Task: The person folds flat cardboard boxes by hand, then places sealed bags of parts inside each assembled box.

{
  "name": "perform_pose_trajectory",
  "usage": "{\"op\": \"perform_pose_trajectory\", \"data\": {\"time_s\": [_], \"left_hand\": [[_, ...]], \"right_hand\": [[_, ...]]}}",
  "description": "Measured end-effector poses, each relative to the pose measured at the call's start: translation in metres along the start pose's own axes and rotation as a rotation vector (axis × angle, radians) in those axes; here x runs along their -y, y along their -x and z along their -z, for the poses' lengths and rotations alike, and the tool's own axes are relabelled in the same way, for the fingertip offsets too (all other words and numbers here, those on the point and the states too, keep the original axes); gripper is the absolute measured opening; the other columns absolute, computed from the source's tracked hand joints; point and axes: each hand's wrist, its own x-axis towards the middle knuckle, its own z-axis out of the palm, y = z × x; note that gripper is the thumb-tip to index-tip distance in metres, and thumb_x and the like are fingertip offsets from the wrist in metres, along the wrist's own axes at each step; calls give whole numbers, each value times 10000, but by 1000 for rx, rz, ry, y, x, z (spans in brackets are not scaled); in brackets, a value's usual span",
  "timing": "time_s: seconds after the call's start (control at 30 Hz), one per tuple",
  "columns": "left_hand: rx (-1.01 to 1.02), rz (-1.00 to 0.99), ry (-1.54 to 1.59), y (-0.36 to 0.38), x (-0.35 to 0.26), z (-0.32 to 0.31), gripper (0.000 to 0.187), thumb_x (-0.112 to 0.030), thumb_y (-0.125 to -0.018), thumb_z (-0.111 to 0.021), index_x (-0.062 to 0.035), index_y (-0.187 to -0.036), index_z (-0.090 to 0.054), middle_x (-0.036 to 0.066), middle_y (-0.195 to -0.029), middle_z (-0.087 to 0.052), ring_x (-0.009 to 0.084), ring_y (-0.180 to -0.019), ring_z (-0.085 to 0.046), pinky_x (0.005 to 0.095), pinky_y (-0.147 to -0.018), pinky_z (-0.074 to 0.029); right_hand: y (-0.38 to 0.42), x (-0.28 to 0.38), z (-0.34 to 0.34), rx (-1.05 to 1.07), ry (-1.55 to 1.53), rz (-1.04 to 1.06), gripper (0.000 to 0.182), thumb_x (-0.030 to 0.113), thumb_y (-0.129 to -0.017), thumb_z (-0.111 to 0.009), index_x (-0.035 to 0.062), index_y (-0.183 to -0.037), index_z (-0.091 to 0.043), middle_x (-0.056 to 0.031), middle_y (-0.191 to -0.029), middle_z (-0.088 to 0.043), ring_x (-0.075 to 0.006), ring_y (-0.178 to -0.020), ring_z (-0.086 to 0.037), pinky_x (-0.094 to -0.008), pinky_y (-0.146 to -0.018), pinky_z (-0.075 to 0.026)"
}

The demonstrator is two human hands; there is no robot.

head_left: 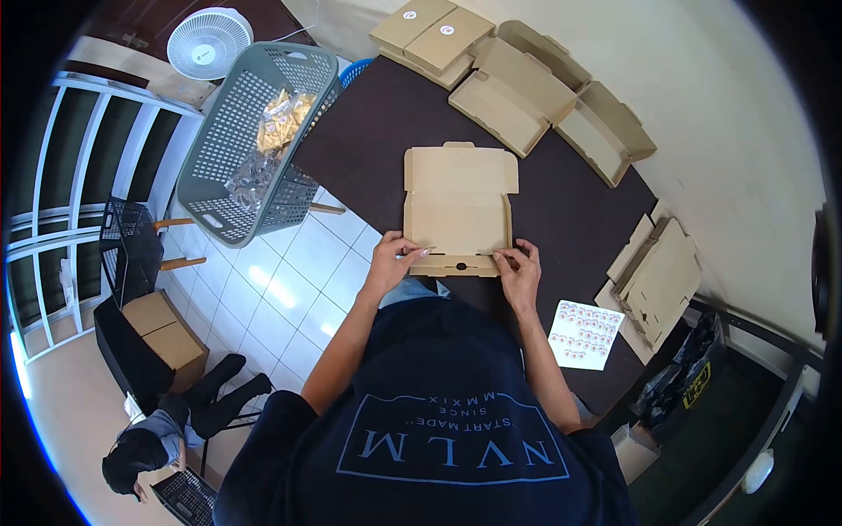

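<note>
A brown cardboard box [457, 223] lies on the dark table in front of my body, its lid flap folded back away from me. At its front left corner, my left hand [393, 259] pinches the front panel between thumb and fingers. My right hand [518, 270] grips the front right corner, fingers bent around the edge. The front panel [452, 266] has a small dark hole in its middle and stands between both hands. My fingertips partly hide the corners.
Open boxes [513, 95] and closed boxes with round stickers [426, 26] line the table's far edge. Flat cardboard blanks [660, 285] and a sticker sheet [586, 336] lie right. A grey basket [226, 145] holding bagged items stands left. Another person [167, 438] sits at lower left.
</note>
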Motion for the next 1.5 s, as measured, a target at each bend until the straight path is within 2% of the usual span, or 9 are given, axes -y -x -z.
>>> {"op": "perform_pose_trajectory", "data": {"time_s": [0.13,0.33,0.43,0.53,0.6,0.77,1.13,1.4,1.5], "left_hand": [[-41,-10,15,-1,-2,-5,197,-182,-817,-784,-19,-917,-739,128,-1055,-588,206,-851,-650,309,-797,-534],[68,178,-135,-2,-16,2,240,-239,-756,-829,-44,-869,-749,146,-1022,-546,291,-1046,-578,367,-918,-487],[171,129,-191,0,-24,4,285,-241,-746,-836,-56,-941,-740,142,-1049,-521,304,-1118,-542,373,-969,-460],[214,-4,-221,3,-28,10,475,-253,-744,-837,-86,-1155,-668,152,-1147,-504,303,-1134,-537,391,-1010,-442],[375,-5,43,0,-28,22,660,-249,-785,-813,-101,-1355,-514,148,-1284,-484,298,-1197,-520,406,-1042,-431],[503,163,478,-2,-30,45,560,-140,-914,-680,-74,-1415,-438,119,-1409,-435,267,-1243,-504,370,-1011,-486],[381,221,958,7,-13,43,746,-52,-953,-593,-242,-1486,-107,265,-1354,-495,307,-1219,-561,481,-945,-543],[260,246,585,2,-8,25,690,-33,-877,-694,-153,-1381,-240,175,-1127,-594,217,-1012,-625,358,-799,-567],[224,246,463,0,0,16,607,-37,-843,-730,-123,-1268,-305,146,-1010,-598,207,-929,-642,325,-708,-554]], "right_hand": [[-2,4,2,55,27,-23,153,120,-806,-762,26,-926,-745,-187,-1214,-547,-220,-810,-668,-331,-725,-544],[1,8,6,139,87,-73,141,124,-776,-780,40,-887,-757,-199,-1245,-547,-218,-811,-672,-333,-742,-549],[0,10,8,131,139,-62,137,125,-764,-783,45,-873,-762,-201,-1240,-552,-236,-837,-670,-341,-770,-547],[-3,7,8,116,189,-36,138,126,-755,-782,49,-868,-766,-201,-1208,-568,-268,-912,-656,-356,-814,-538],[-4,1,10,115,193,-24,140,127,-753,-781,51,-869,-769,-200,-1186,-579,-284,-962,-644,-363,-837,-532],[-6,-9,15,152,120,-93,171,156,-751,-785,62,-894,-778,-177,-1115,-608,-292,-1073,-600,-369,-872,-522],[-5,-14,18,182,24,-161,183,179,-754,-790,75,-905,-783,-142,-1082,-632,-258,-1022,-632,-359,-856,-527],[0,-14,10,163,2,-120,165,132,-741,-795,47,-880,-772,-123,-1040,-605,-246,-955,-640,-332,-797,-538],[4,-15,4,156,-14,-110,140,93,-774,-784,-12,-857,-741,-99,-1075,-511,-178,-857,-638,-293,-674,-591]]}}
